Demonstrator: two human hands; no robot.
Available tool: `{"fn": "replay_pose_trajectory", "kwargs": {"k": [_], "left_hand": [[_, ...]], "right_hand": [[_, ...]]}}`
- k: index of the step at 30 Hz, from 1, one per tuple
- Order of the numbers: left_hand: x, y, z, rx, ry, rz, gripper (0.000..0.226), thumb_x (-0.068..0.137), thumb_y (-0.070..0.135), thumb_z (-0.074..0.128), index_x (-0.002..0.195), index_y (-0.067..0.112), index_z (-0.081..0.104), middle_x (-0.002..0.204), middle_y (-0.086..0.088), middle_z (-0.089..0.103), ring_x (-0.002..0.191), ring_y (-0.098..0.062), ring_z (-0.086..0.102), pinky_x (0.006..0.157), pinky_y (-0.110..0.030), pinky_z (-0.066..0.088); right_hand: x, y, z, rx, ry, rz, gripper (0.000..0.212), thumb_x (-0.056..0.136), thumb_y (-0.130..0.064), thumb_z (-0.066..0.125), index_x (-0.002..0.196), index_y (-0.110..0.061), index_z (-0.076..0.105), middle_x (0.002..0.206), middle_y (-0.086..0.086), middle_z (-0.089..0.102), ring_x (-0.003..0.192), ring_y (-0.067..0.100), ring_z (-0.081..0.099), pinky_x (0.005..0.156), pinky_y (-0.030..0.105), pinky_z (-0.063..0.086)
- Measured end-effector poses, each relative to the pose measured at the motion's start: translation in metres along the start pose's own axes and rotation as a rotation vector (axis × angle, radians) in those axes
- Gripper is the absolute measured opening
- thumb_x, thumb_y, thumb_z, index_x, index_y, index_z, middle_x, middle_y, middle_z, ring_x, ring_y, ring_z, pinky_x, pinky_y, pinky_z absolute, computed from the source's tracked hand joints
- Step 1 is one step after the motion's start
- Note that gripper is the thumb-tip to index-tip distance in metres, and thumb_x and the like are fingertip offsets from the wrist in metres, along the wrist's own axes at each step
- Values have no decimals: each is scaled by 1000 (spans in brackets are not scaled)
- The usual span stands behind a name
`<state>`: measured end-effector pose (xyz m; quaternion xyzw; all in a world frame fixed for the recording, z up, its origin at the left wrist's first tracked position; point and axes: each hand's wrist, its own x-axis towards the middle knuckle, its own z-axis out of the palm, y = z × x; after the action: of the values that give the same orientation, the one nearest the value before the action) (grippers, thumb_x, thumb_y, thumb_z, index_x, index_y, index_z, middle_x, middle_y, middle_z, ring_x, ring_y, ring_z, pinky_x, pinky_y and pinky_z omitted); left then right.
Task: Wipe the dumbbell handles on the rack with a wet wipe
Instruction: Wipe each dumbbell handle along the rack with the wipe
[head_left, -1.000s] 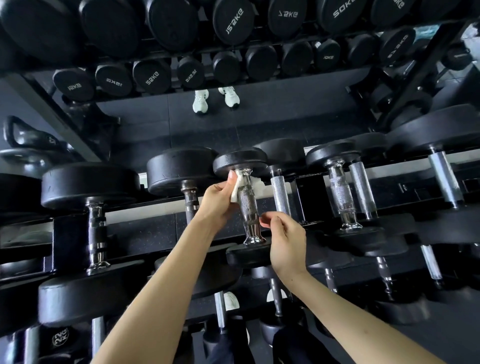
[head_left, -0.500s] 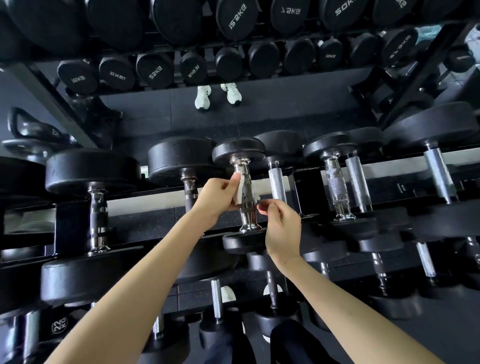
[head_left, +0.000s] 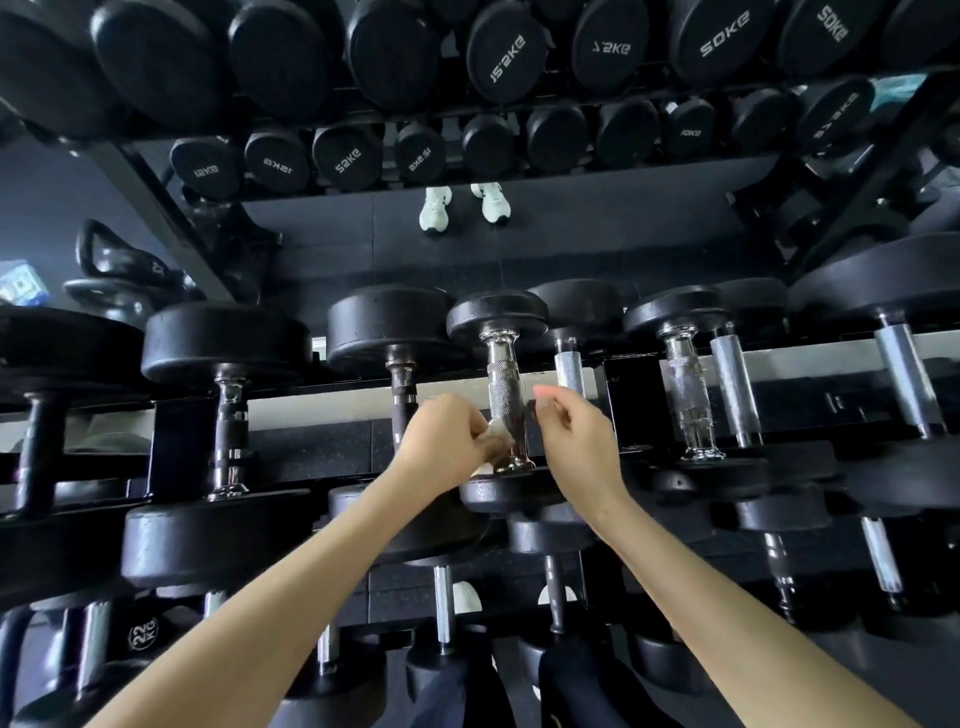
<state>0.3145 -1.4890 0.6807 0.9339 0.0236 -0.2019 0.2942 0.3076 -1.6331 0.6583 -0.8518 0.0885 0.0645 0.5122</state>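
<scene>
While my left hand (head_left: 447, 447) clasps the one wet wipe (head_left: 496, 435) against the lower end of a chrome dumbbell handle (head_left: 503, 400), I count eight handles along the middle tier of the rack (head_left: 176, 447), and this one is fourth from the left. My right hand (head_left: 576, 441) sits just beside that handle with its fingers curled. I cannot tell whether it pinches anything. The wipe is mostly buried under my fingers, and the bottom tier is cut off.
</scene>
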Motion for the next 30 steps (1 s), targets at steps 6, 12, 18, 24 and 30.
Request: {"fn": "replay_pose_trajectory", "kwargs": {"k": [6,12,18,24,30], "left_hand": [[-26,-41,-47,-414,244,-107,22,84,30,70,76,10,74,62,-9,62,58,-13,48,60,-27,37],[-46,-73,-67,-626,410,-246,6,84,23,71,78,23,72,74,-1,71,68,-12,59,64,-24,47],[-52,-96,-95,-854,431,-256,5,80,19,72,79,17,76,82,-8,74,78,-23,66,85,-45,53],[-64,-102,-136,-934,519,-174,19,84,17,67,98,3,70,98,-20,71,94,-33,68,82,-35,58],[-85,-120,-163,-1043,643,-188,25,69,26,73,90,12,70,74,1,74,68,-9,70,60,-16,54]], "right_hand": [[39,-21,9,115,-288,137,14,86,-30,64,90,-16,60,84,-2,66,78,14,62,68,30,50],[46,-28,17,225,-286,287,3,86,-12,65,83,-11,63,87,14,65,85,36,65,78,45,54],[33,-39,21,256,-210,342,6,82,-8,70,84,-8,64,79,11,62,70,27,58,63,37,50],[7,-84,41,331,-307,242,8,80,-3,70,82,-9,65,66,4,66,53,14,57,44,22,44],[2,-122,106,386,-414,293,13,77,-4,73,88,-7,66,75,7,65,66,21,62,64,34,55]]}}
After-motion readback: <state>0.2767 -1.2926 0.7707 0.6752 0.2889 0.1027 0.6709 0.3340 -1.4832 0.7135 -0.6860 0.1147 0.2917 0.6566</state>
